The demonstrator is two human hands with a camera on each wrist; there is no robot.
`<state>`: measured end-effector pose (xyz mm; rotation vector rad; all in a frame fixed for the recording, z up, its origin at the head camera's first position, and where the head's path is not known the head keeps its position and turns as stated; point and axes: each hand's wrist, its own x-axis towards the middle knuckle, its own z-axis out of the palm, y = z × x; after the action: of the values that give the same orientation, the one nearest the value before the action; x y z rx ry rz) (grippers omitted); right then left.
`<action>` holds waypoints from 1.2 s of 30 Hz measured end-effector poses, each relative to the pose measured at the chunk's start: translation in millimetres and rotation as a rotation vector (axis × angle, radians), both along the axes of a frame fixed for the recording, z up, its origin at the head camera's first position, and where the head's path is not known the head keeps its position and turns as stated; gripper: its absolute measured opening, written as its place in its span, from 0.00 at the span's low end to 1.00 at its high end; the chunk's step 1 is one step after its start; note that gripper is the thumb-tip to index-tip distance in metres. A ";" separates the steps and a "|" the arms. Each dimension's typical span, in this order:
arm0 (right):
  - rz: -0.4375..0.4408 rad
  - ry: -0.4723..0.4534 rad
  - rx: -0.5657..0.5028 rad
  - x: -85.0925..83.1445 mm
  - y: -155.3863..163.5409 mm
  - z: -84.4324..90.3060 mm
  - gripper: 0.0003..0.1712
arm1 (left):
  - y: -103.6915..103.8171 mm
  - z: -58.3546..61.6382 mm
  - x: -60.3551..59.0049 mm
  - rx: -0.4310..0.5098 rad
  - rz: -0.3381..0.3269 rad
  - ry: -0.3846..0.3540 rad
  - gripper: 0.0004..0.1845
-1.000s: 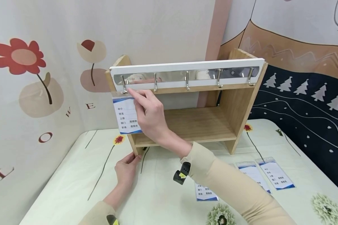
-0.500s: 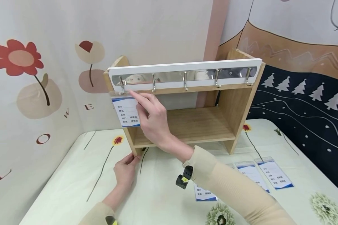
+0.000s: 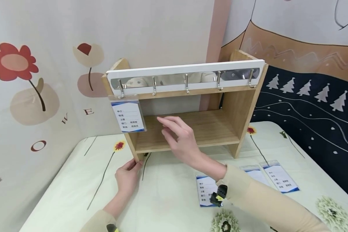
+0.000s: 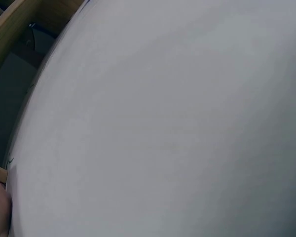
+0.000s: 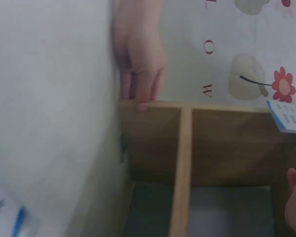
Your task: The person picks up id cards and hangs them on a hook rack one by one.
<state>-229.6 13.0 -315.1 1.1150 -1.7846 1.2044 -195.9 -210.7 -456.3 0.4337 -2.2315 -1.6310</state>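
A clear-sleeved badge card [image 3: 129, 116] with a blue border hangs from the leftmost metal hook [image 3: 120, 87] of the hook rail. The rail is fixed to the white board [image 3: 188, 69] along the front top of a small wooden shelf [image 3: 188, 129]. My right hand [image 3: 183, 140] is in front of the shelf opening, fingers loosely bent and holding nothing, to the right of the hanging card. My left hand [image 3: 127, 177] grips the foot of the shelf's left side panel; in the right wrist view its thumb [image 5: 144, 104] lies over the panel's edge.
Several more hooks on the rail carry nothing. On the patterned tablecloth [image 3: 168, 199] lie a badge card [image 3: 206, 187] partly under my right forearm, a second card [image 3: 256, 174] partly covered by the sleeve, and a third card [image 3: 279, 177] on the right. Printed cloth walls stand behind.
My right hand has let go of the card's top corner and moved down and right, away from it. The card now hangs on the hook by itself. The left hand keeps its grip.
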 end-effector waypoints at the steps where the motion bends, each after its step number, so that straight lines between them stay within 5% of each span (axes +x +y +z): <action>1: 0.002 -0.016 0.015 1.1 5.8 -3.9 0.21 | -0.4 -0.6 -0.4 0.001 0.001 0.002 0.20; 15: 0.049 -0.135 0.154 19.1 70.1 -46.7 0.26 | -2.4 -3.1 -0.4 0.005 0.008 0.004 0.20; 31: -0.073 -0.686 0.455 22.1 139.2 -78.8 0.27 | -0.3 0.0 0.2 0.000 -0.003 0.006 0.20; 36: -0.123 -0.784 0.549 22.9 147.2 -91.1 0.26 | 0.1 -0.1 0.2 0.004 -0.005 0.013 0.20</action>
<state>-206.6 160.2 -406.1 0.8294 -2.8635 1.1947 -195.7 -210.6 -456.4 0.4182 -2.2222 -1.6364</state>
